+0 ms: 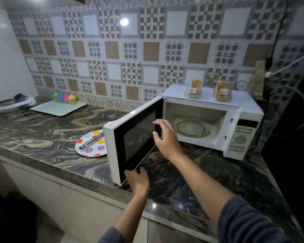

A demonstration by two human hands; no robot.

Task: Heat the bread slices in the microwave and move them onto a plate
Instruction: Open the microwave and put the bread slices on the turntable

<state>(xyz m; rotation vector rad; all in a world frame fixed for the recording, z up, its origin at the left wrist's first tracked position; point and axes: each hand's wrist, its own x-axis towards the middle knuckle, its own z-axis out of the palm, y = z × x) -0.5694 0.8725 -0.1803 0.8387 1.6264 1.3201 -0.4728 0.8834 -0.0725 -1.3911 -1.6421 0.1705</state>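
A white microwave (pixel 242 118) stands on the marble counter with its door (pixel 130 141) swung wide to the left. Inside, the glass turntable (pixel 190 128) is bare. My left hand (pixel 136 178) grips the door's lower edge. My right hand (pixel 165 137) hovers in front of the cavity, fingers spread and holding nothing. Two clear packs of bread slices (pixel 194 89) (pixel 222 91) stand upright on the microwave's top. A polka-dot plate (pixel 93 146) lies left of the door with metal tongs (pixel 91 141) across it.
A pale tray (pixel 47 107) with several small coloured bottles (pixel 65 98) sits at the back left beside a white appliance (pixel 9 103). Cables (pixel 288 67) hang at the right by a dark wall. The counter's front edge (pixel 77 172) runs diagonally below the door.
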